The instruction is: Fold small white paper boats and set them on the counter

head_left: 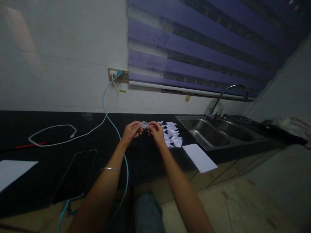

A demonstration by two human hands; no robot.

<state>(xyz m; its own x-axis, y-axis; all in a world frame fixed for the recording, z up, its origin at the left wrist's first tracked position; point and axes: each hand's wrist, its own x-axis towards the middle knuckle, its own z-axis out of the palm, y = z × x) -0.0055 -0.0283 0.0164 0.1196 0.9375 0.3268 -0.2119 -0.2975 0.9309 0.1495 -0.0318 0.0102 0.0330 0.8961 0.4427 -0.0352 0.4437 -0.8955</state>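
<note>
Through the head camera I see the left hand (133,130) and the right hand (155,129) raised over the far middle of the black counter (145,163), holding a folded paper piece (145,124) between them. The left thumb and fingers are pinched on its left end; those of the right are pinched on its right end. Individual fingertips are too small for me to separate.

Just right of the right hand lie similar white paper shapes (172,132), grouped close together short of the sink (204,131). Nearer and to the right, a white paper sheet (199,158) lies flat; another paper (14,170) lies at the near left, beyond a dark flat device (75,176). A blue cable (126,171) passes behind the left forearm.

I judge the step in hand to be shaping or creasing this piece, well advanced, since its outline resembles the grouped shapes. The next move, in my view, calls for light, even pressure from both hands, lest the thin folds crumple or slip open.
</note>
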